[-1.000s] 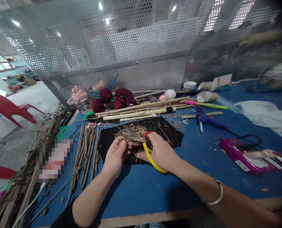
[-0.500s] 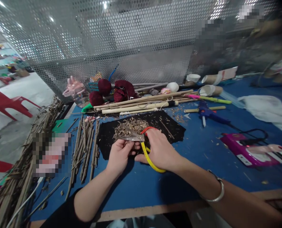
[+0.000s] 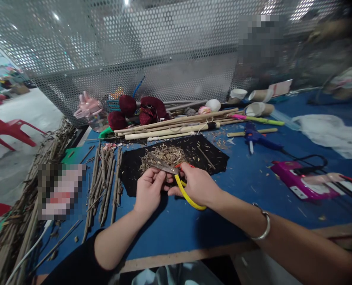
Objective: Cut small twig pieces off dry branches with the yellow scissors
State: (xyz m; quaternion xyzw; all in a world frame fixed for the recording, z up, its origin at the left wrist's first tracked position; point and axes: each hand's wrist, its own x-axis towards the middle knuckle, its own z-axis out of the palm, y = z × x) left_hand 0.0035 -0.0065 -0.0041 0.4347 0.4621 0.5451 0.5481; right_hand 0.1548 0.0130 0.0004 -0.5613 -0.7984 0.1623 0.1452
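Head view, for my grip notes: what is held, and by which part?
The right hand holds scissors by their handles. Left hand: cannot tell.

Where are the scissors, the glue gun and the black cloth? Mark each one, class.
Scissors (image 3: 172,170): head view, on the metal near the pivot.
Glue gun (image 3: 255,136): head view, on its blue body.
Black cloth (image 3: 219,156): head view, on its right part.

no text, label, brand or number can be read; the pale pink thing (image 3: 63,194) at the lower left of the frame is pixelated, its red patch included; the pinkish card (image 3: 280,87) at the upper right carries a reddish stripe, too blurred to make out as writing; any marking on the purple power strip (image 3: 297,183) at the right, or on the scissors (image 3: 172,170) near the centre, is too small to tell
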